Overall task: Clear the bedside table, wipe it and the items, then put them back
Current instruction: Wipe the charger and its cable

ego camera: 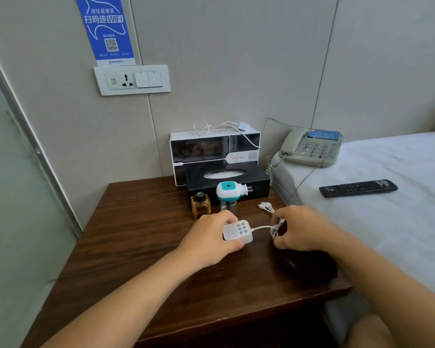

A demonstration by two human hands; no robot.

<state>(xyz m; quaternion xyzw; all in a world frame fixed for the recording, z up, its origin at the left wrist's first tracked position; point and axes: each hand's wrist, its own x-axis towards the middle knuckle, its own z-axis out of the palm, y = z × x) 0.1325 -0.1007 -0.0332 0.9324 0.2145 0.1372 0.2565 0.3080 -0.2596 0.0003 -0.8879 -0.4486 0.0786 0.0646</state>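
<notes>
A small white charger box (237,230) with round grey buttons on top is held just above the near middle of the dark wooden bedside table (136,234). The left hand (209,237) grips it, thumb under its near edge and fingers curled round its far side. A thin white cable (261,227) runs right from the box into the right hand (303,228), whose fingers are curled round a gathered loop of it; the cable's split connector ends (265,205) lie on the table just beyond that hand. Farther back stand an amber perfume bottle (200,205) and, just right of it, a white and teal plug-in device (228,190) on a clear bottle. Behind them sits a black tissue box (256,179), with a white-framed box (199,146) behind it against the wall, a loose white cord (211,126) lying on top. To the right, on the white bed (399,222), rest a telephone (312,148) and a black remote (358,188).
</notes>
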